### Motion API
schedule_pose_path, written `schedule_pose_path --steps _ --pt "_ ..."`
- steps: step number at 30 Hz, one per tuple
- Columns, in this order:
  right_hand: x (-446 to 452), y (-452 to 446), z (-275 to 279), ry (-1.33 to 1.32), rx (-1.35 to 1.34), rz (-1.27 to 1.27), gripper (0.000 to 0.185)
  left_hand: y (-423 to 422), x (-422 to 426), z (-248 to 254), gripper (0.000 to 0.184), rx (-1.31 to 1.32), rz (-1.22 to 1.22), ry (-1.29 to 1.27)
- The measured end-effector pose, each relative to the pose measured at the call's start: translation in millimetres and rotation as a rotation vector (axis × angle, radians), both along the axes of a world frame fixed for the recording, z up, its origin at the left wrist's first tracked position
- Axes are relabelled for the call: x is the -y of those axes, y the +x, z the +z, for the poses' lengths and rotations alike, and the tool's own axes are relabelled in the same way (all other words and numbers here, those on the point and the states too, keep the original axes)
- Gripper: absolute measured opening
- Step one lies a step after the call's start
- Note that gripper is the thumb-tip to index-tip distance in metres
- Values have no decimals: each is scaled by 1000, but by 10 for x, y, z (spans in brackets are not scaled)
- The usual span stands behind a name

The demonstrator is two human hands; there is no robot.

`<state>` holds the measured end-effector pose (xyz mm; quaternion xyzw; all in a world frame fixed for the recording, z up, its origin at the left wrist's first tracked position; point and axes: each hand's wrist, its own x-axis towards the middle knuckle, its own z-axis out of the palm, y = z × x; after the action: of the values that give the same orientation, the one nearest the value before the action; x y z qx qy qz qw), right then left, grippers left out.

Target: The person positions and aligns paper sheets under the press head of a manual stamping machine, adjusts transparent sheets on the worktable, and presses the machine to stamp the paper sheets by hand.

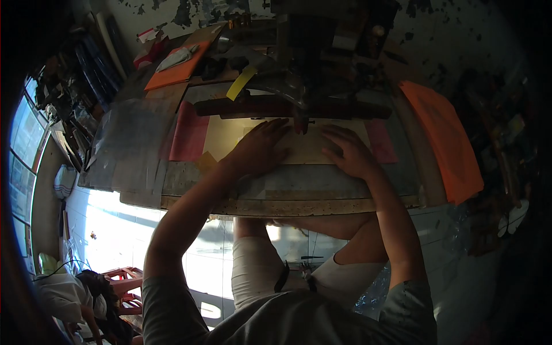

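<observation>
A pale yellow sheet [307, 150] lies under the dark machine bar [250, 107], with red-pink material [190, 135] showing past both its ends. My left hand [259, 148] rests on the yellow sheet left of the middle, fingers stretched toward the bar. On the sheet's right part is my right hand [352, 152], its fingers extended and thumb apart. Neither hand holds anything that I can make out. A small yellowish piece [206, 163] sits by my left wrist, and a bright yellow strip [241, 84] leans at the machine above the bar.
Orange sheets [445, 141] are stacked at the table's right edge. More orange sheets [178, 70] lie at the back left, with a greyish cloth-like item [177, 58] on them. The dark machine [305, 57] rises over the table's middle. A red stool [127, 283] stands lower left.
</observation>
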<state>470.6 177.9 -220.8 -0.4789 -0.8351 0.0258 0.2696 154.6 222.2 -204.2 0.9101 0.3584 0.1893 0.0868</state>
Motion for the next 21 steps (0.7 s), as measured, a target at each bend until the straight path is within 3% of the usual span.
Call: schedule_pose_path --steps 5,11,14,21 --pt "21 -23 48 -50 -15 -6 55 69 104 41 65 69 -47 -76" --pt "-1 -85 58 -71 31 64 61 50 66 -10 63 74 -47 -69" --pt "23 -87 88 -89 40 74 63 33 6 -113 61 88 -93 60" --pt "71 -221 222 -138 -4 130 63 99 59 11 61 50 -87 12"
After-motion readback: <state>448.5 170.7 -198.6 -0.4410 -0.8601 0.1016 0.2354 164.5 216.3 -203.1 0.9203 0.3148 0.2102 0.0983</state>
